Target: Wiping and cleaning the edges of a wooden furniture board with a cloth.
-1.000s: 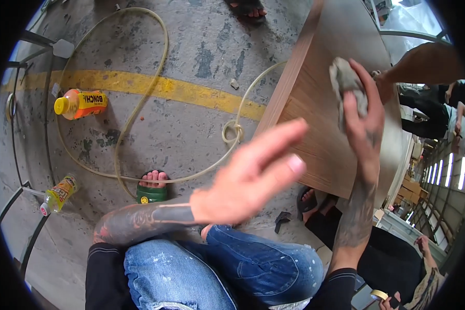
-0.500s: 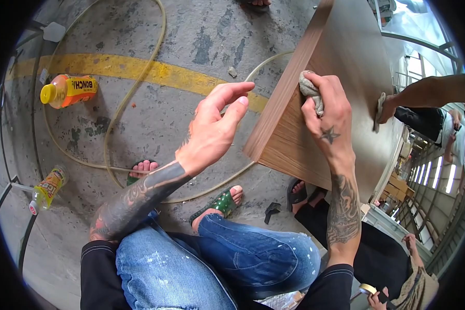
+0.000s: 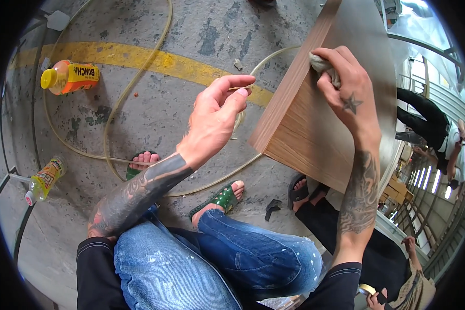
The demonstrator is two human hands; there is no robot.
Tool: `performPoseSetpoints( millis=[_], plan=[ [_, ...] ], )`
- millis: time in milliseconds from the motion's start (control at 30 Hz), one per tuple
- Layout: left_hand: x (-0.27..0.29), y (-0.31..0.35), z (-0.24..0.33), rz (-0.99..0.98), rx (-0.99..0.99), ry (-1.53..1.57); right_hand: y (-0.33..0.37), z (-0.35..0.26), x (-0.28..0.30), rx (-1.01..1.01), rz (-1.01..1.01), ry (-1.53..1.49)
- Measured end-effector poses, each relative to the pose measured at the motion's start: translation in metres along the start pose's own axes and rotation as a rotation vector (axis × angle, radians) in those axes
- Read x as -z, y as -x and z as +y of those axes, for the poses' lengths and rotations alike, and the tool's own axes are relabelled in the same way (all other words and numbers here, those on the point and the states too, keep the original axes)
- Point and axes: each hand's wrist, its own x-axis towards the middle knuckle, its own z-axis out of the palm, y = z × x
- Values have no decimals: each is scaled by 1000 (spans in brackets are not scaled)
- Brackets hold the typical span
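A wood-grain panel (image 3: 315, 126) with a thick edge slants up the right half of the view. Against its face, close to the long edge, my right hand (image 3: 349, 88) presses a bunched grey rag (image 3: 323, 68); the fingers are closed round it. My left hand (image 3: 214, 108) hovers above the floor to the left of the panel, touching nothing. Its fingers are loosely bent, the thumb lies near the forefinger, and I see nothing held in it.
An orange drink bottle (image 3: 71, 77) and a clear bottle with a yellow label (image 3: 45, 178) lie at left. A pale hose (image 3: 110, 121) loops over the concrete floor (image 3: 155, 119). Another person holds a tape roll (image 3: 366, 289) at lower right; someone else stands beyond the panel (image 3: 439, 119).
My right hand has slid the rag up and to the right along the panel. My left hand has barely moved. The other person's hand with a cloth has left the panel's far side.
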Motion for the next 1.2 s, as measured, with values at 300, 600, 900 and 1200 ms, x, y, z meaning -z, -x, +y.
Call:
performPoseSetpoints(
  millis=[300,600,900,1200],
  plan=[
    [1,-1,-1,140,-110,14,5,-48,15,150,-240,221],
    [12,-4,-4,71,-62,-62,85,-155,57,276,-448,74],
    [-17,-49,-23,-102,-284,-312,55,-47,-1,-268,13,-96],
    [-21,-50,-21,-136,-255,-182,57,-57,-15,-191,79,10]
  ],
)
